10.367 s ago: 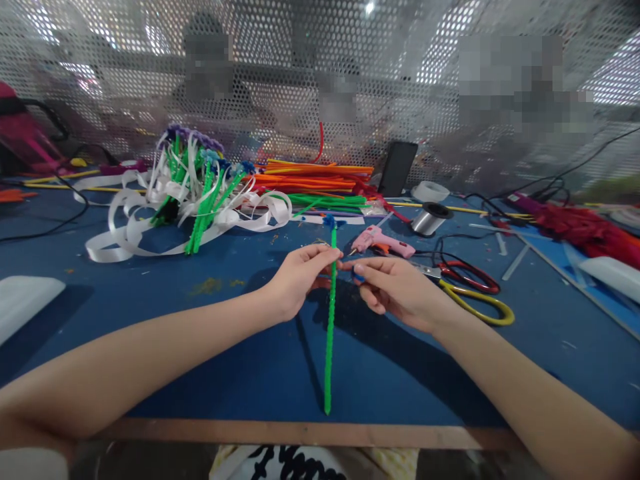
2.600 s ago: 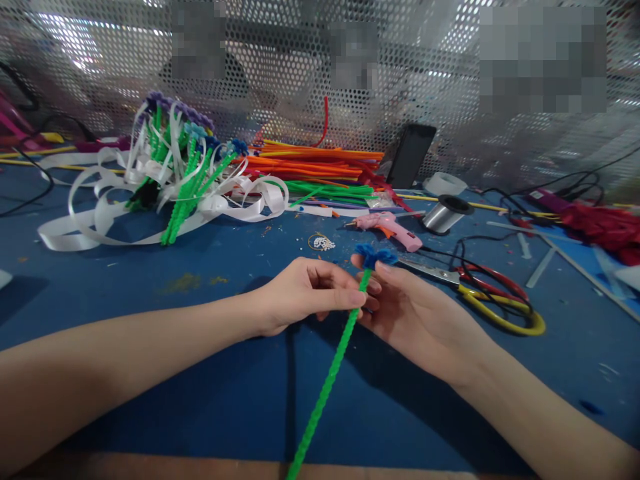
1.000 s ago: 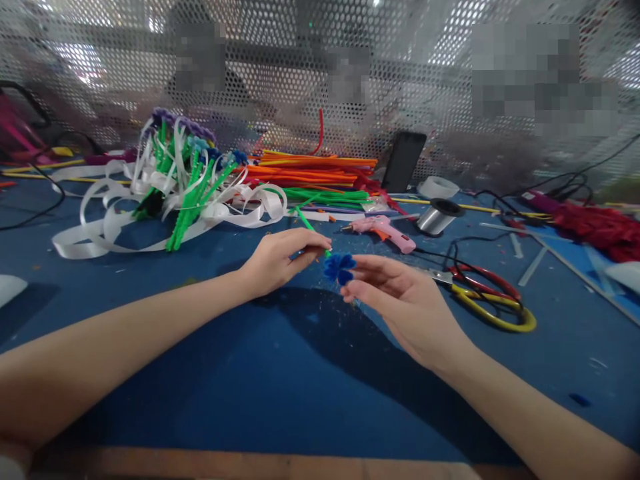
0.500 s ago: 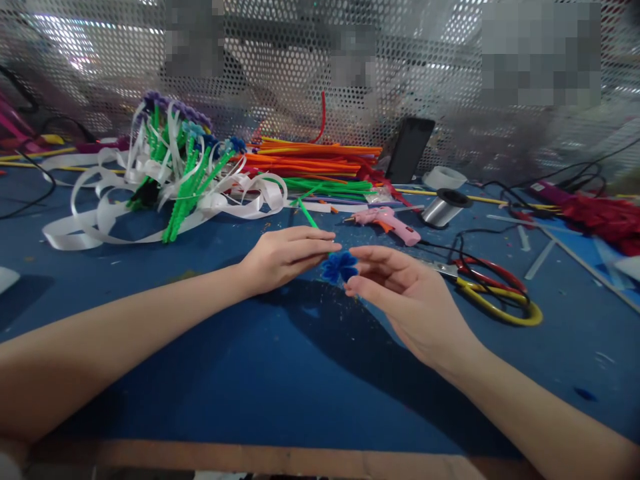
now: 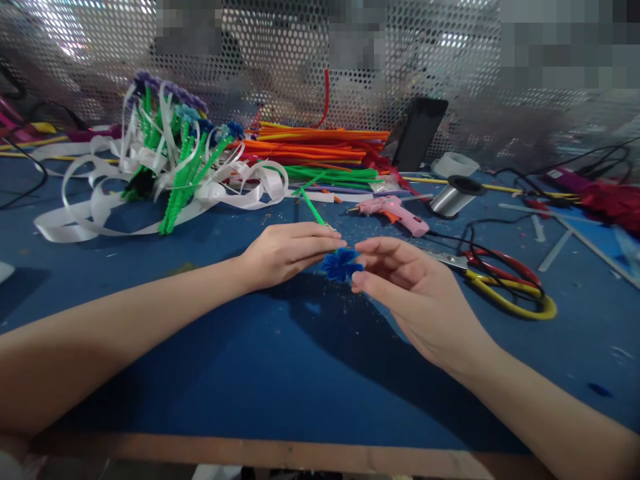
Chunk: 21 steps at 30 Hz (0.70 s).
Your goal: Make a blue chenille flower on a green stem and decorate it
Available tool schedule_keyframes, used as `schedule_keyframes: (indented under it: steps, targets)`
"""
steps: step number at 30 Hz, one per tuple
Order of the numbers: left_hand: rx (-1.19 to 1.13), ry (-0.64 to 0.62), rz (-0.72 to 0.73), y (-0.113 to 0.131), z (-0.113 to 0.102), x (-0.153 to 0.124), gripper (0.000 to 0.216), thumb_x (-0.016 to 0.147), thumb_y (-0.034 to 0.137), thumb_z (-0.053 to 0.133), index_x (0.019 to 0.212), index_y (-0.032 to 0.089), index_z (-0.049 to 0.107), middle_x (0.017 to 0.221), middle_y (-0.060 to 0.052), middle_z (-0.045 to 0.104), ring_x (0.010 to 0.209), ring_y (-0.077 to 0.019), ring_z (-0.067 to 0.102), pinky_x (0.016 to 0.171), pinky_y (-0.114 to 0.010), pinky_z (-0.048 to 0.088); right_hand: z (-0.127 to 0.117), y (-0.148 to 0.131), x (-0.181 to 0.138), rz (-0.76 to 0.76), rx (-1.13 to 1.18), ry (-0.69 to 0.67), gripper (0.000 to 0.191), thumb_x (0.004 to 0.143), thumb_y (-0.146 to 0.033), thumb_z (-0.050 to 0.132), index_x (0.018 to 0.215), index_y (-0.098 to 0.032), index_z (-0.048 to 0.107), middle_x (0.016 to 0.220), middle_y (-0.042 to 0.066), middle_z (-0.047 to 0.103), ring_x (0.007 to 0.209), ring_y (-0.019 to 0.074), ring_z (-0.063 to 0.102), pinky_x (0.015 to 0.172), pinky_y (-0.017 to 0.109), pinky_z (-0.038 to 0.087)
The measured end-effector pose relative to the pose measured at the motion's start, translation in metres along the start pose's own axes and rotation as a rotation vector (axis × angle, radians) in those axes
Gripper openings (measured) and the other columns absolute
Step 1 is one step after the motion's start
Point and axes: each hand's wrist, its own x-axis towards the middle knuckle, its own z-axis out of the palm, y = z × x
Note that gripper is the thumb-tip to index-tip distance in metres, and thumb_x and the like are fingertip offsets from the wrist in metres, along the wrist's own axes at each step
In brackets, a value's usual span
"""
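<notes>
A blue pipe-cleaner flower with a green stem is held above the blue table. My left hand is closed round the stem just behind the bloom, with the fingers laid together and the stem poking out beyond them. My right hand is at the right side of the petals, its thumb tip at a petal edge and the fingers curved, with a gap between thumb and forefinger. The thumb side of my left hand is hidden.
Finished flowers with white ribbon lie back left. Behind are orange pipe cleaners, green ones and a propped phone. A pink glue gun, wire spool, tape roll and scissors lie right.
The flower has turned slightly so its petals face me more fully. Both hands keep nearly the same pose around it. The camera view has shifted a little.
</notes>
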Motion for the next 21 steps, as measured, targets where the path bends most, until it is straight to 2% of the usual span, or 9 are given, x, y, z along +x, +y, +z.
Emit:
schedule_keyframes:
  steps: [8,16,21]
  targets:
    - [0.005,-0.023,-0.011,-0.0007,0.0005,0.0000,0.029,0.103,0.024,0.047,0.120,0.019,0.070,0.120,-0.010,0.075,0.113,-0.0157,0.071,0.099,-0.024,0.056,-0.0002,-0.0010,0.0008,0.011,-0.028,0.009,0.030,0.077,-0.028,0.082,0.105,-0.027,0.072,0.088,0.001,0.071,0.076,0.0137,0.065,0.071,0.028,0.057]
    - [0.007,-0.019,-0.024,-0.0005,0.0012,-0.0012,0.029,0.102,0.020,0.048,0.121,0.020,0.070,0.122,-0.010,0.074,0.114,-0.0159,0.070,0.099,-0.023,0.055,-0.0013,-0.0005,0.0011,-0.003,-0.064,-0.008,0.031,0.079,-0.032,0.082,0.109,-0.029,0.073,0.087,0.000,0.070,0.075,0.0137,0.064,0.071,0.029,0.056]
    - [0.038,-0.007,-0.037,0.0002,0.0018,-0.0008,0.029,0.102,0.021,0.049,0.122,0.020,0.070,0.122,-0.010,0.074,0.112,-0.0154,0.071,0.098,-0.024,0.055,-0.0049,-0.0006,0.0037,-0.026,0.014,-0.015,0.019,0.091,-0.037,0.069,0.107,-0.030,0.075,0.092,0.002,0.070,0.080,0.0162,0.064,0.074,0.033,0.055]
